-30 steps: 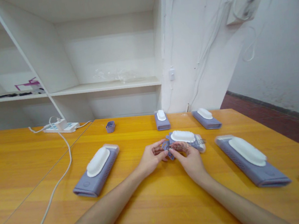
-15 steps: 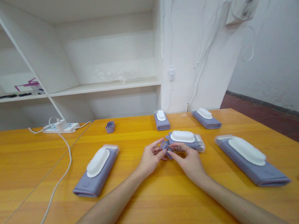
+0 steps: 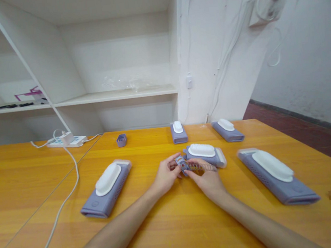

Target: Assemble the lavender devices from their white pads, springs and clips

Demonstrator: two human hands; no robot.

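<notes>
My left hand (image 3: 166, 174) is closed on a small purple-grey plastic part (image 3: 181, 164) with a frame-like opening. From the right side of that part a thin metal coil spring (image 3: 200, 166) stretches out. My right hand (image 3: 209, 181) pinches the spring near its left end, with thumb and fingertips close against the plastic part. The exact contact at the fingertips is hard to make out. Just behind both hands lies a purple-grey device (image 3: 211, 159) with a white oval piece (image 3: 202, 150) on top and a translucent right end.
Similar purple-grey devices lie at left (image 3: 106, 190), right (image 3: 277, 174), back middle (image 3: 179, 133) and back right (image 3: 227, 130). A small purple-grey cup-like piece (image 3: 121, 140) stands at the back. A power strip (image 3: 67, 141) and a white cable (image 3: 67, 193) are on the left.
The plastic part has turned in my fingers, so its frame-like opening shows more clearly. The spring now tilts slightly downward to the right. Both hands stay in nearly the same place.
</notes>
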